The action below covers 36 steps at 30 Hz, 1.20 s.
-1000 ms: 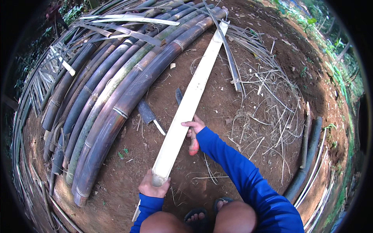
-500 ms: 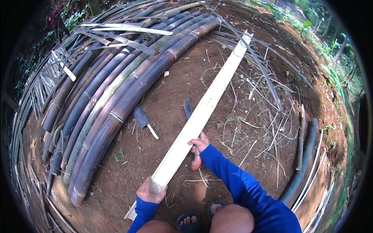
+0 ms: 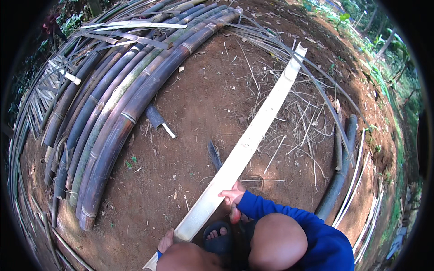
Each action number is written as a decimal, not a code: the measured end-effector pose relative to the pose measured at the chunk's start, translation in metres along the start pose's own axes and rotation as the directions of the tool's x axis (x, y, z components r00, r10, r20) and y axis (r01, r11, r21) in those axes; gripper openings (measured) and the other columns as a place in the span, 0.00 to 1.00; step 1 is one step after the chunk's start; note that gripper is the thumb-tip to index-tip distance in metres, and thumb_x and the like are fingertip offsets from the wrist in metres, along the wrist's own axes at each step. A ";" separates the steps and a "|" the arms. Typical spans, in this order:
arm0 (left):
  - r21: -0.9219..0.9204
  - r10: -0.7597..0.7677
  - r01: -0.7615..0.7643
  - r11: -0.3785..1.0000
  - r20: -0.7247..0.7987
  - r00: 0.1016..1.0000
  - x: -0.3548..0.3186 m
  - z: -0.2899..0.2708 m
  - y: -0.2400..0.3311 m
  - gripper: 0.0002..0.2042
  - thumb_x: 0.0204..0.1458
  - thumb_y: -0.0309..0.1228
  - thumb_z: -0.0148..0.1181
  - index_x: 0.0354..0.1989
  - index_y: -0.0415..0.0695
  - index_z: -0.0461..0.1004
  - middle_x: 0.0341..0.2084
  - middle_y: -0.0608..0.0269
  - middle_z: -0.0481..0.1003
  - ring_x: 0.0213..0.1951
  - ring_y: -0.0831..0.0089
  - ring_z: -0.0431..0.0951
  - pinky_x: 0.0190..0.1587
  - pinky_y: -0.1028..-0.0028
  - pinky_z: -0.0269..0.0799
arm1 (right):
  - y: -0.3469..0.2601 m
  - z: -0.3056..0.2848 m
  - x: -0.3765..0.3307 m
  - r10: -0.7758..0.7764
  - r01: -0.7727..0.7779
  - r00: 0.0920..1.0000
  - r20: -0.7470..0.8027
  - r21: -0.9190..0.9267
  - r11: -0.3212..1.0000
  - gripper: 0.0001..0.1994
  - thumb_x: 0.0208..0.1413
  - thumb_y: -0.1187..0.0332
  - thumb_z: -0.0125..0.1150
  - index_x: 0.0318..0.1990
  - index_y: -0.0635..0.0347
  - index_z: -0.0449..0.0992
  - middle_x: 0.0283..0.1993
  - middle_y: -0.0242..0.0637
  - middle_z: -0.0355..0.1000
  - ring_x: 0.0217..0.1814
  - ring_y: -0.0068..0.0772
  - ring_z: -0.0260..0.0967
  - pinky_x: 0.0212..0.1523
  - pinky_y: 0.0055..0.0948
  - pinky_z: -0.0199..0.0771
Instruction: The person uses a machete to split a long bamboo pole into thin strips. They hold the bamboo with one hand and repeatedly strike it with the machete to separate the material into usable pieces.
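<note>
- Since a second ago the long pale split bamboo slat [image 3: 253, 135] has swung so its far tip points further to the person's right and up, away from the dark pole pile; both hands have slid lower in frame, knees now cover more of the view.
- Slat runs diagonally from the far tip down to the near end between the knees, resting low over the red-brown dirt ground [image 3: 203, 99].
- Right hand [image 3: 233, 198] sits on the slat's right edge, fingers curled over it, gripping; blue sleeve behind it.
- Left hand [image 3: 166, 240] at the slat's near end, mostly hidden by the knee; touching the slat, cannot tell how the fingers are set.
- Dark sandal with bare toes [image 3: 219, 235] just below the right hand, beside the slat.
- Dark flat blade-like tool [image 3: 214, 155] on the dirt just above the right hand, left of the slat, partly under it.
- Short dark bamboo offcut with pale end [image 3: 158, 119] further up-left of that.
- Pile of long dark curved bamboo poles [image 3: 122, 104] well left of both hands.
- Thin dry bamboo slivers [image 3: 289, 117] scattered right of the slat, above the right hand.
- Dark poles and pale strips [image 3: 343, 171] lying far right of the right hand.
</note>
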<state>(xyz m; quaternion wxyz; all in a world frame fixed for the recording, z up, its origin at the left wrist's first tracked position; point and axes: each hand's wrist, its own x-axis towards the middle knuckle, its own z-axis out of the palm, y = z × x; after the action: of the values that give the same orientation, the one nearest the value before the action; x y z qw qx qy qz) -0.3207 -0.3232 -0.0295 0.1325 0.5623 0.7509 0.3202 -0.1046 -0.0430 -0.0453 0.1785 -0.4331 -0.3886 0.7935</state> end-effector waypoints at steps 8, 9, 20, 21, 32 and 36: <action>0.058 -0.070 0.074 0.996 -0.062 0.996 -0.028 -0.021 -0.015 0.36 0.33 0.40 0.74 0.51 0.33 0.67 0.35 0.43 0.75 0.36 0.48 0.78 0.38 0.60 0.74 | 0.028 0.057 0.013 -0.146 0.145 0.989 0.010 0.022 0.989 0.26 0.42 0.81 0.63 0.51 0.62 0.61 0.30 0.36 0.71 0.22 0.25 0.68 0.20 0.26 0.69; 0.056 -0.077 0.081 0.995 -0.062 0.995 -0.029 -0.019 -0.017 0.36 0.33 0.40 0.74 0.51 0.33 0.67 0.35 0.42 0.75 0.36 0.48 0.78 0.39 0.60 0.74 | 0.028 0.058 0.015 -0.180 0.180 0.984 -0.015 -0.005 0.984 0.28 0.42 0.82 0.62 0.53 0.62 0.60 0.30 0.36 0.71 0.22 0.25 0.68 0.20 0.26 0.69; 0.184 -0.085 0.117 0.976 -0.175 0.981 0.000 -0.068 -0.071 0.38 0.34 0.39 0.73 0.53 0.31 0.66 0.38 0.39 0.74 0.39 0.45 0.77 0.43 0.59 0.73 | -0.052 0.054 -0.023 0.145 -0.110 0.964 0.223 -0.163 0.981 0.61 0.48 0.72 0.69 0.68 0.36 0.14 0.36 0.40 0.75 0.20 0.16 0.62 0.21 0.21 0.66; 0.203 -0.101 0.137 0.970 -0.182 0.978 0.012 -0.081 -0.085 0.38 0.33 0.38 0.74 0.53 0.30 0.66 0.38 0.39 0.74 0.40 0.45 0.77 0.44 0.59 0.73 | -0.055 0.044 -0.028 0.188 -0.123 0.951 0.247 -0.256 0.959 0.61 0.49 0.73 0.69 0.68 0.38 0.13 0.38 0.42 0.76 0.20 0.16 0.62 0.22 0.20 0.67; 0.775 0.010 0.157 0.612 -0.206 0.979 0.118 -0.155 -0.197 0.33 0.40 0.35 0.71 0.56 0.40 0.66 0.55 0.42 0.65 0.56 0.47 0.65 0.53 0.57 0.66 | -0.058 -0.112 -0.071 -0.213 0.273 0.951 0.223 -0.932 0.241 0.50 0.40 0.82 0.58 0.72 0.50 0.39 0.37 0.46 0.72 0.28 0.41 0.72 0.33 0.33 0.76; 0.391 0.012 0.103 0.915 -0.281 0.960 0.168 -0.124 -0.131 0.22 0.44 0.25 0.68 0.50 0.40 0.71 0.48 0.46 0.69 0.47 0.58 0.72 0.48 0.67 0.70 | -0.050 -0.161 -0.098 -0.203 0.081 0.975 0.089 -0.996 -0.047 0.49 0.41 0.78 0.59 0.71 0.47 0.40 0.48 0.55 0.68 0.38 0.54 0.74 0.39 0.44 0.77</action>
<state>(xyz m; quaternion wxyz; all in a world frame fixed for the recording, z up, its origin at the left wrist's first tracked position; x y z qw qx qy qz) -0.5448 -0.2295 0.0093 -0.0848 0.5091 0.8246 0.2318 0.0804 0.0022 -0.0055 -0.0887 -0.4200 -0.8730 0.2314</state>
